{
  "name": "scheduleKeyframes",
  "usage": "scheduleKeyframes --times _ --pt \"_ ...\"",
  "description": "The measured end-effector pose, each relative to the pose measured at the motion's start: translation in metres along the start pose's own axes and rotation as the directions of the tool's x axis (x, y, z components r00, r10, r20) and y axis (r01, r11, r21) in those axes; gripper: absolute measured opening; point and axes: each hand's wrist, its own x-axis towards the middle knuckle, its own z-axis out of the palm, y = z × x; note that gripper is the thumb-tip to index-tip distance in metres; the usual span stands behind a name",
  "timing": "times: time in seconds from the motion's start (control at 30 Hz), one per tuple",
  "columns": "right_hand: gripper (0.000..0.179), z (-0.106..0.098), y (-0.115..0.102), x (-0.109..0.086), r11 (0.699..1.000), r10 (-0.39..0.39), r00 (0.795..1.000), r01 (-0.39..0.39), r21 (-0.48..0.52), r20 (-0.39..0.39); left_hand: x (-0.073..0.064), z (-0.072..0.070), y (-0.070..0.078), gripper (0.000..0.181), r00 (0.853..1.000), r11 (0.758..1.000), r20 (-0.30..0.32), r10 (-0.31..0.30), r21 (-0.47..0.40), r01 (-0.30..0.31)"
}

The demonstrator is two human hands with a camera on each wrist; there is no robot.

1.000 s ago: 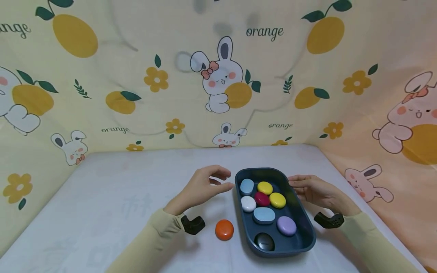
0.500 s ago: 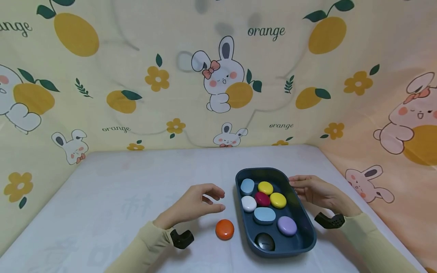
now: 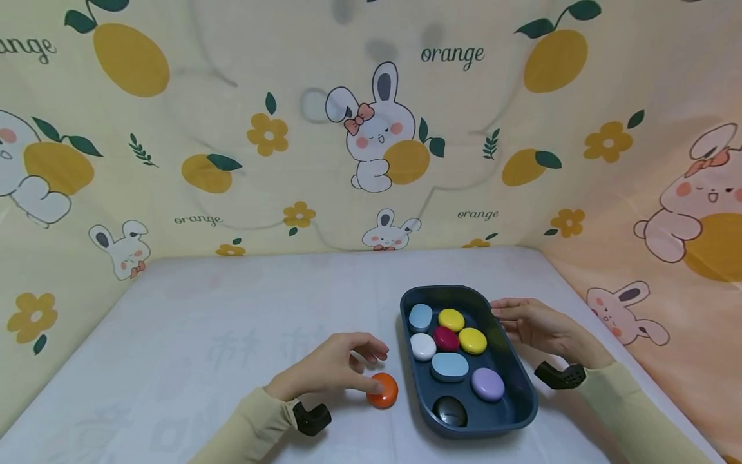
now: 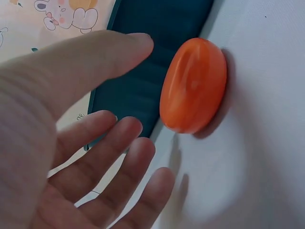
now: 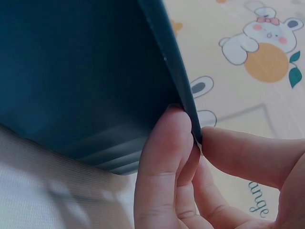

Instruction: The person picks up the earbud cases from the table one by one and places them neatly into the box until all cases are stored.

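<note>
On the white table lies a glossy orange rounded disc (image 3: 388, 396), left of a dark blue tray (image 3: 505, 362). My left hand (image 3: 327, 366) hovers around it, thumb overlapping the disc in the head view. In the left wrist view, that thumb (image 4: 138, 45) is apart from the orange disc (image 4: 194, 86); the other fingers are spread and relaxed. With its fingertips, my right hand (image 3: 545, 328) pinches the tray's far right rim. The right wrist view shows the rim (image 5: 183, 90) between a finger (image 5: 164, 157) and another digit.
The tray holds several smooth pieces: light blue ovals (image 3: 449, 366), yellow discs (image 3: 473, 341), and a white (image 3: 423, 347), a dark red (image 3: 445, 338), a purple (image 3: 487, 385) and a black one (image 3: 449, 410). A printed rabbit-and-orange cloth (image 3: 324, 212) rises behind the table.
My left hand has moved back from beside the tray's far left edge, toward me, and lowered to the orange disc. The right hand and tray have stayed put.
</note>
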Motion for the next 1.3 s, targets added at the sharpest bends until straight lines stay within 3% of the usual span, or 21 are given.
scheduleKeyframes --times 0.67,1.3 --pt "0.019 0.000 0.001 0.000 1.000 0.002 1.000 -0.003 0.009 0.015 0.001 0.008 -0.002 0.055 0.999 0.999 0.041 0.003 -0.048 -0.002" --pt "0.020 -0.001 0.000 0.001 1.000 -0.007 1.000 0.007 -0.002 0.016 0.004 0.014 -0.006 0.068 0.998 0.999 0.060 -0.007 0.038 0.005"
